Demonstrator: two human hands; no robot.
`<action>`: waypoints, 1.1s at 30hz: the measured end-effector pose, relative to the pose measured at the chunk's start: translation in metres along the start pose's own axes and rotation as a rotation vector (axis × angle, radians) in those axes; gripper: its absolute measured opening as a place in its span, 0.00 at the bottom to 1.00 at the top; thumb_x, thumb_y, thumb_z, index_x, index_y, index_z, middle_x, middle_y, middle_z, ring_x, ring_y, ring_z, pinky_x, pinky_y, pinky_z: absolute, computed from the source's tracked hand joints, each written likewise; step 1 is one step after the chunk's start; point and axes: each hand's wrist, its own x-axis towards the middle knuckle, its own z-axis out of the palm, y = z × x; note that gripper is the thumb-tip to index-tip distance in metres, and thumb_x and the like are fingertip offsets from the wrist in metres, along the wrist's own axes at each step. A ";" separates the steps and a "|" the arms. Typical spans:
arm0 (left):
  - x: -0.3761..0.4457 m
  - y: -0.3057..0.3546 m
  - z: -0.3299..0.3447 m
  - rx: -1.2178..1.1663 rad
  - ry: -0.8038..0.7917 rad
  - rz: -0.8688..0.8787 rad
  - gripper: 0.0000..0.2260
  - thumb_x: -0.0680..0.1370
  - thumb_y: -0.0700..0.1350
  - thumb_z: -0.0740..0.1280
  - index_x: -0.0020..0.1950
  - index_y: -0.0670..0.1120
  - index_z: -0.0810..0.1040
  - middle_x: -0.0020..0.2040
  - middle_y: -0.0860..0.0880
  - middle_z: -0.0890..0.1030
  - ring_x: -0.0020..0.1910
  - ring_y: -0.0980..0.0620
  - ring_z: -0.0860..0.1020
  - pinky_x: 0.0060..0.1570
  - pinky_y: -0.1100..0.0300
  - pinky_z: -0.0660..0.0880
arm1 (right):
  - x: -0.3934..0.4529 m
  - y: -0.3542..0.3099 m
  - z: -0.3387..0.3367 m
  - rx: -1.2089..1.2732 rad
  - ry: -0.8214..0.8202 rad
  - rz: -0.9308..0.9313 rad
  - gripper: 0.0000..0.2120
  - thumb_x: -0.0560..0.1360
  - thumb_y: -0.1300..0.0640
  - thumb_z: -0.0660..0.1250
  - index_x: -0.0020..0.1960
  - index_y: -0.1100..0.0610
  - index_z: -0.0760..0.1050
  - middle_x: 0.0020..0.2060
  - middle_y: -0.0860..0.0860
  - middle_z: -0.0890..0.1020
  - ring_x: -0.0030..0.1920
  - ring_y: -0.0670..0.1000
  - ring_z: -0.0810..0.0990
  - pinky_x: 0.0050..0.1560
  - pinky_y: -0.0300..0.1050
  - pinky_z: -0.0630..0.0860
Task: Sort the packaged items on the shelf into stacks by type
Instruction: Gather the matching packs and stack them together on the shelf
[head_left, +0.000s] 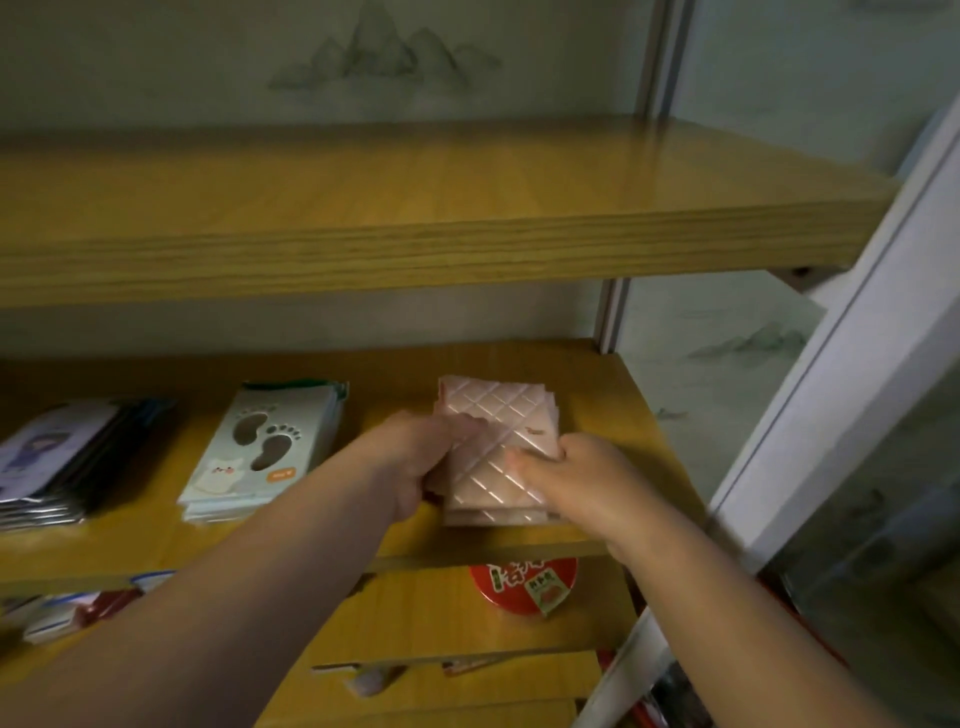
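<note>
A stack of pink quilted-pattern packets (496, 447) lies on the wooden middle shelf (156, 540), right of centre. My left hand (415, 457) grips the stack's left edge and my right hand (566, 478) grips its right front corner, thumb on top. To the left stands a stack of pale green packets with a footprint design (265, 452). Further left, at the frame's edge, sits a stack of dark-edged packets with a purple picture (62, 457).
A thick wooden shelf (415, 244) overhangs above. On the shelf below sit a red round tub (524, 584) and some blue-and-white packets (72, 613). A white sliding door frame (831, 426) stands close on the right.
</note>
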 end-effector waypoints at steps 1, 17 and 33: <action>-0.001 -0.001 0.001 0.111 0.023 0.043 0.08 0.74 0.44 0.75 0.50 0.42 0.82 0.40 0.44 0.86 0.37 0.46 0.82 0.35 0.58 0.75 | 0.000 0.001 -0.001 0.025 -0.012 -0.011 0.20 0.69 0.34 0.66 0.46 0.51 0.81 0.42 0.51 0.87 0.42 0.52 0.85 0.49 0.57 0.83; -0.024 -0.030 -0.017 0.438 0.026 0.775 0.33 0.77 0.42 0.71 0.75 0.46 0.55 0.70 0.53 0.71 0.71 0.58 0.70 0.69 0.58 0.69 | 0.003 0.004 0.016 0.397 0.131 -0.485 0.27 0.72 0.44 0.72 0.64 0.26 0.63 0.58 0.27 0.77 0.58 0.30 0.76 0.49 0.25 0.74; 0.006 -0.026 -0.010 0.493 0.070 0.534 0.22 0.73 0.59 0.74 0.59 0.48 0.76 0.59 0.46 0.80 0.57 0.48 0.80 0.57 0.50 0.77 | 0.026 0.005 -0.005 0.207 0.174 -0.192 0.11 0.70 0.40 0.73 0.49 0.42 0.77 0.45 0.40 0.83 0.40 0.42 0.82 0.36 0.40 0.78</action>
